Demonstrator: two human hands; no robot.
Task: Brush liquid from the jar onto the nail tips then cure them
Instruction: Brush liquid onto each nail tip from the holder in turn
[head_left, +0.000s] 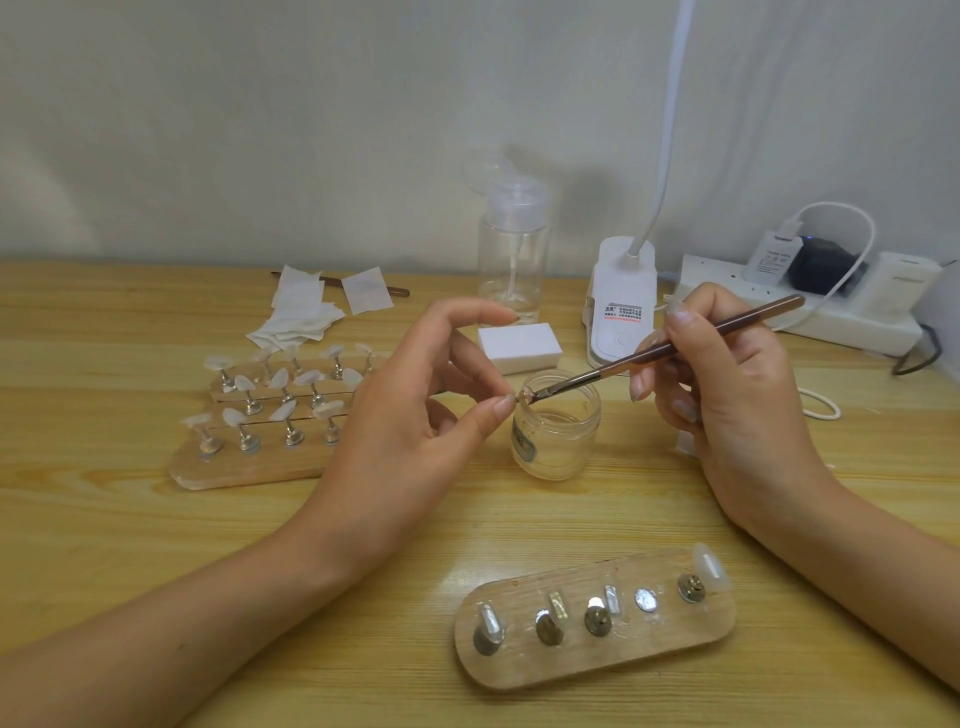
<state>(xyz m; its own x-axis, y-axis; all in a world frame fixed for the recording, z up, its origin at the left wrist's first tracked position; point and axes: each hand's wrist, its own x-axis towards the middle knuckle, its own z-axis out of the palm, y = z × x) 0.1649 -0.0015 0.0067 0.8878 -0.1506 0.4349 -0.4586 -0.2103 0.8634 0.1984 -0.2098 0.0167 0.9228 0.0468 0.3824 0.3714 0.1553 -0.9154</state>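
Pale wall and a light wooden table (130, 519) frame what we see, with a small open jar (556, 431) near the middle as our landmark. Our left hand (410, 410) pinches a small clear nail tip (521, 399) between thumb and a finger, just over the jar's left rim, the other fingers curled loosely above. Our right hand (727, 374) has its grip closed on a thin brown brush (670, 349), held like a pen; the bristle end reaches down left and meets the nail tip above the jar's mouth. A little clear liquid lies in the bottom of the jar.

Left of the jar stand two wooden holders (249, 467) carrying rows of nail tips on small metal stands. Behind those lie some white wipes (306, 312). Just behind the jar sits a white block (519, 347), and further back a clear pump bottle (513, 249). Right of the bottle stands a white lamp base (621, 306), and beyond it a power strip (831, 306) with plugs in it. In front of the jar, nearer us, lies another wooden holder (597, 623) with metal stands, one clear nail tip (712, 566) at its right end.
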